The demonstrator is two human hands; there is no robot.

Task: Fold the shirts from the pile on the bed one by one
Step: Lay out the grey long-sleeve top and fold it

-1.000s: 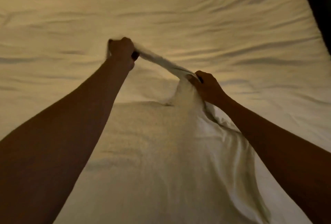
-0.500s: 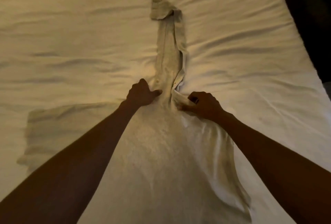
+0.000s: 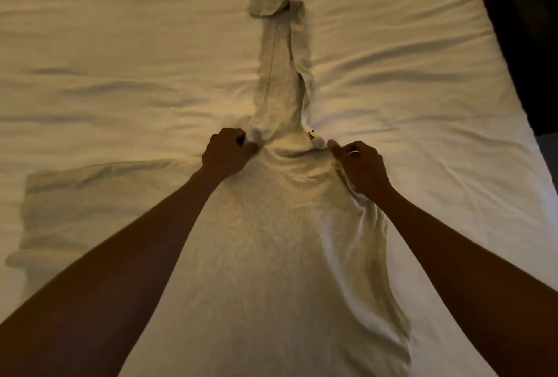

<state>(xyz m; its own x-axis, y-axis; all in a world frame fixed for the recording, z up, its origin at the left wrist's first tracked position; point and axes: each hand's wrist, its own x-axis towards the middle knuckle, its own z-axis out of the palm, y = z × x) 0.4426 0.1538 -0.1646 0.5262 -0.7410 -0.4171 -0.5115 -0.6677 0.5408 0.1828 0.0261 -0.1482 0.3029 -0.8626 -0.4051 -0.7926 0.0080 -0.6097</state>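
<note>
Left hand [image 3: 225,154] and right hand [image 3: 360,165] have moved apart; curled fingers [image 3: 229,136] pinch the shoulders of the pale cream shirt [image 3: 271,256] on the white bed [image 3: 422,44], likely ready to fold.

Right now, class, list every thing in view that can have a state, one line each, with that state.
shirt: laid out, unfolded, creased.
far strip of the shirt: stretched away, twisted, its end flopped over.
cloth panel at left: flat, wrinkled.
left hand: grips the shirt at the strip's base.
right hand: pinches the shirt's edge.
bed sheet: wrinkled.
</note>
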